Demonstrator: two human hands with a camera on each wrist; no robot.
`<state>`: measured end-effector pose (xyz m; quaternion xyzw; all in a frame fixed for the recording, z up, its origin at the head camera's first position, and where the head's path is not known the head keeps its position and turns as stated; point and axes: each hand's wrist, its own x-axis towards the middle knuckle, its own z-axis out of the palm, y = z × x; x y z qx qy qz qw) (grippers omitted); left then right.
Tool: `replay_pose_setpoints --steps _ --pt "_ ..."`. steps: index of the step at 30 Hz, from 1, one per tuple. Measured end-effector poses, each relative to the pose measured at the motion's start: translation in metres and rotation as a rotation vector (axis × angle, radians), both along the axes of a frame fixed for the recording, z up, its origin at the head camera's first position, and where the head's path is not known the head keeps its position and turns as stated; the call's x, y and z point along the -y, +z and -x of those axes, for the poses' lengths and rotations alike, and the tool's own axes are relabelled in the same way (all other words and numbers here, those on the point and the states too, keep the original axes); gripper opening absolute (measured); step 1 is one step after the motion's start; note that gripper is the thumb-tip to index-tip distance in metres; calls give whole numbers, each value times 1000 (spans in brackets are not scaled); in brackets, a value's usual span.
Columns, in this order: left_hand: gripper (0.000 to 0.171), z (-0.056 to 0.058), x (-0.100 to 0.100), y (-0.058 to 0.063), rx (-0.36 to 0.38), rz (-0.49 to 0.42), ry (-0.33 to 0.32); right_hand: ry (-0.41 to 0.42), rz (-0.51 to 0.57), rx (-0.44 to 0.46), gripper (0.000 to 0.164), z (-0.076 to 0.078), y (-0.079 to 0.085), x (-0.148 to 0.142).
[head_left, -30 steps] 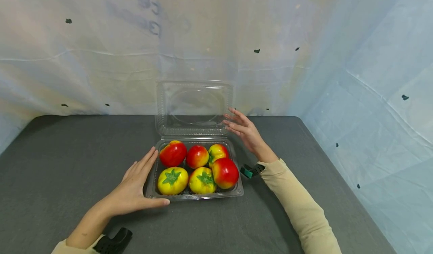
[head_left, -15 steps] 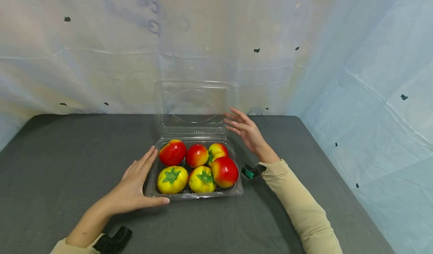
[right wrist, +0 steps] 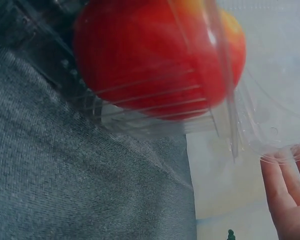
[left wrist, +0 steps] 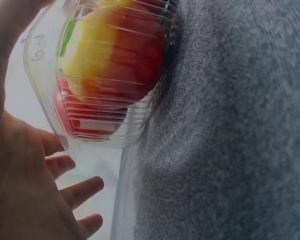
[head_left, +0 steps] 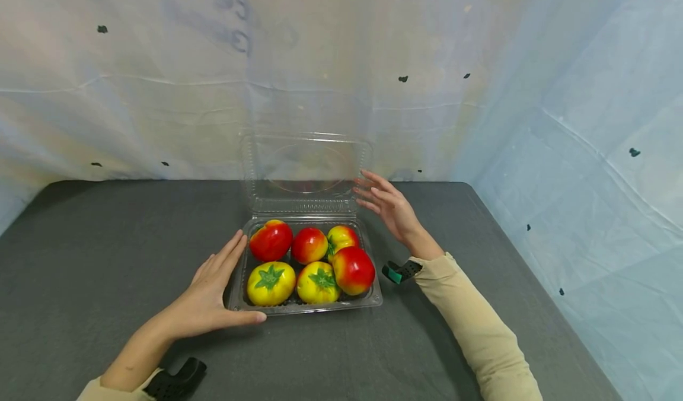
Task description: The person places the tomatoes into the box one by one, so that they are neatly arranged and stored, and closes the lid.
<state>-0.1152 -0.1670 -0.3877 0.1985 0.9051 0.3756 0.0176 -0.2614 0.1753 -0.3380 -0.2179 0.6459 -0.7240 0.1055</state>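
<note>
A clear plastic clamshell box (head_left: 306, 311) holds several shiny red and yellow fruits, two of them yellow with green leafy tops (head_left: 270, 285). The clear lid (head_left: 306, 205) stands raised at the back, tilted a little toward me. My left hand (head_left: 209, 297) is spread around the box's left side, fingers along the side rim and thumb by the front left corner. In the left wrist view, two fingertips (left wrist: 60, 165) lie right at the rim. My right hand (head_left: 393, 211) is at the lid's right edge; in the right wrist view its extended fingers (right wrist: 275, 180) touch the lid's edge from behind.
The box stands on a dark grey cloth-covered table (head_left: 133, 235). A pale sheet with dark marks hangs behind the table (head_left: 160, 92) and along the right side (head_left: 587, 169). Black bands (head_left: 402, 271) are on both wrists.
The lid has tipped slightly forward, its top edge lower and looking wider. Both hands stay nearly where they were, and the head view has shifted a little.
</note>
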Motion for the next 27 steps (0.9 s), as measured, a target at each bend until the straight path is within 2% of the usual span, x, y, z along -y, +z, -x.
replay_pose_setpoints --steps 10,27 --pt "125 0 0 1 2 6 -1 13 19 -13 49 -3 0 -3" --pt "125 -1 1 4 29 3 -2 9 -36 -37 53 -11 3 -4"
